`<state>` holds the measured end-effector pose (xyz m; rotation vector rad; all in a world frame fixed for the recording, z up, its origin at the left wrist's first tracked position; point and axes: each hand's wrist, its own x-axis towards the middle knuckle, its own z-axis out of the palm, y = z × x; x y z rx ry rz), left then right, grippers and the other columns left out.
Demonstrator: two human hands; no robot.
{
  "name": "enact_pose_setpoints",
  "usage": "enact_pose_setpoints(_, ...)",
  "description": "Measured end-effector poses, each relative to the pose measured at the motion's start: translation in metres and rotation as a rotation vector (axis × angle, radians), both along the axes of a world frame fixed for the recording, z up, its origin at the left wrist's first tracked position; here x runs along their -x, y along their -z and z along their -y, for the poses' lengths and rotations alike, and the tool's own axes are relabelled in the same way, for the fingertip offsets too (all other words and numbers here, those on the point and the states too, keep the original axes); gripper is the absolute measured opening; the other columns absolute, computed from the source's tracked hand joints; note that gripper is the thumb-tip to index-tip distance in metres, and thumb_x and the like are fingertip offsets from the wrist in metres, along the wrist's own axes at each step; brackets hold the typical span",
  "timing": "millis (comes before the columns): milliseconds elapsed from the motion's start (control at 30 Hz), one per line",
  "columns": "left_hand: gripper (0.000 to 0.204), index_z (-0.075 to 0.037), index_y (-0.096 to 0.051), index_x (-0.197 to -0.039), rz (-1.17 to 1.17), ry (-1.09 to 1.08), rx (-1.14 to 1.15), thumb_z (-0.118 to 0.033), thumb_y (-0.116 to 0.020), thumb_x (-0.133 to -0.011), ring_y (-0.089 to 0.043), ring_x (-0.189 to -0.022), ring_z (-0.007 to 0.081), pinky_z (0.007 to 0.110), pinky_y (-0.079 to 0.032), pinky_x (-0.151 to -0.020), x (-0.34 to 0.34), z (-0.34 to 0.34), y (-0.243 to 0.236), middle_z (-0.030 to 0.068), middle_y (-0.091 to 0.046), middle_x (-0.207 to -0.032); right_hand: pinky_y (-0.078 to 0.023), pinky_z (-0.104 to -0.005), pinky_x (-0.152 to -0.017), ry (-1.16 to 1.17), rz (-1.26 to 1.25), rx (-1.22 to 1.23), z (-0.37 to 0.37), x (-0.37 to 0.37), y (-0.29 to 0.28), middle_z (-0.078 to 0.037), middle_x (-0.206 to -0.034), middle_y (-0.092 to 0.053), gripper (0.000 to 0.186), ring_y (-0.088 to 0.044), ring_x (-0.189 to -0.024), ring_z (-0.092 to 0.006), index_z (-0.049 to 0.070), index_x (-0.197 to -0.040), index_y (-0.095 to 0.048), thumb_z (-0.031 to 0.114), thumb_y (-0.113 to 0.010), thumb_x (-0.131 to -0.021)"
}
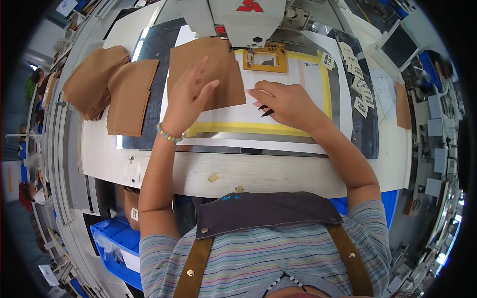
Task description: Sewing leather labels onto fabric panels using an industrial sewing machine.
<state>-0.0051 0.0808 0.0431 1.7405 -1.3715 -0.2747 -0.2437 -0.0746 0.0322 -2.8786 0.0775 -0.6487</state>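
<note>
Far left, on the pale table [308, 174]: one loose stack of brown pieces [94, 82], uneven and several layers deep.

Near left, below the table: one blue bin [119, 228], open-topped. I see crumpled clear plastic [108, 248] and a white flat item [131, 261] in it; a brown article [131, 201] with a white label stands just beyond.

Right of the stack: one folded brown piece [131, 102], touching it.

Left of centre: one brown panel [223, 74] lying over the left part of a white sheet bordered in yellow tape [258, 128]. My left hand [185, 104] is above it — fingers extended, thumb wide apart, holding nothing. I cannot tell whether they touch the panel.

Far centre, under the white machine head [243, 22]: one yellow frame [280, 63]; its window shows a pale piece with a grey patch.

Right of centre: my right hand [288, 102], fingers curled narrow around a black pointed tool [268, 112], tips toward me. Thumb and forefinger sit at the panel's right edge — whether they pinch it, I cannot tell.

Right: white printed labels [360, 105], overlapping in a loose line on a dark plate [366, 144].
</note>
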Motion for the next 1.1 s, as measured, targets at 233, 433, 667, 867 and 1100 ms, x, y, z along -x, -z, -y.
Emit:
enact_pose_setpoints(233, 0.047, 0.001, -0.062, -0.139, 0.672, 0.128, -0.32, -0.006, -0.07, -0.094, -0.059, -0.134, 0.0339, 0.042, -0.051, -0.111, -0.002, -0.067, 0.013, 0.0151, -0.062, -0.147, -0.056, -0.03, -0.058, -0.183, -0.062, 0.334, -0.008, -0.024, 0.012, -0.003, -0.109, -0.068, 0.031, -0.07, -0.086, -0.0149, 0.005, -0.116, -0.068, 0.006, -0.071, -0.084)
enact_pose_setpoints(433, 0.054, 0.004, -0.053, -0.148, 0.673, 0.121, -0.354, -0.018, -0.066, -0.101, -0.046, -0.148, 0.0366, 0.042, -0.042, -0.12, 0.009, -0.065, 0.018, 0.0192, -0.052, -0.158, -0.054, -0.0277, -0.053, -0.144, -0.159, 0.387, -0.008, -0.048, 0.022, -0.004, -0.103, -0.066, 0.014, -0.069, -0.092, -0.0147, 0.005, -0.096, -0.066, 0.007, -0.07, -0.082)
enact_pose_setpoints(667, 0.066, 0.004, -0.046, -0.155, 0.592, 0.268, -0.278, -0.039, -0.059, -0.106, -0.032, -0.157, 0.0346, 0.046, -0.027, -0.129, 0.019, -0.01, 0.03, 0.0179, -0.04, -0.167, -0.06, -0.0302, -0.068, 0.129, -0.021, 0.407, 0.019, -0.016, 0.016, -0.002, -0.106, -0.067, 0.012, -0.069, -0.098, -0.0167, 0.009, -0.094, -0.069, 0.008, -0.069, -0.082)
enact_pose_setpoints(867, 0.066, 0.001, -0.043, -0.157, 0.62, 0.4, -0.205, -0.035, -0.061, -0.104, -0.03, -0.157, 0.0362, 0.048, -0.022, -0.131, 0.044, 0.043, 0.034, 0.0164, -0.039, -0.167, -0.062, -0.0319, -0.071, 0.366, -0.226, 0.333, 0.03, 0.033, 0.008, -0.004, -0.107, -0.064, 0.013, -0.068, -0.105, -0.0199, 0.006, -0.095, -0.073, 0.007, -0.07, -0.083)
enact_pose_setpoints(1100, 0.068, 0.001, -0.046, -0.155, 0.634, 0.418, -0.083, -0.035, -0.065, -0.101, -0.035, -0.154, 0.0381, 0.048, -0.026, -0.129, 0.055, 0.044, 0.041, 0.0171, -0.042, -0.165, -0.058, -0.0378, -0.096, 0.42, -0.204, 0.126, 0.014, 0.066, 0.008, -0.008, -0.138, -0.064, 0.043, -0.063, -0.121, -0.0246, 0.002, -0.127, -0.067, -0.001, -0.062, -0.085)
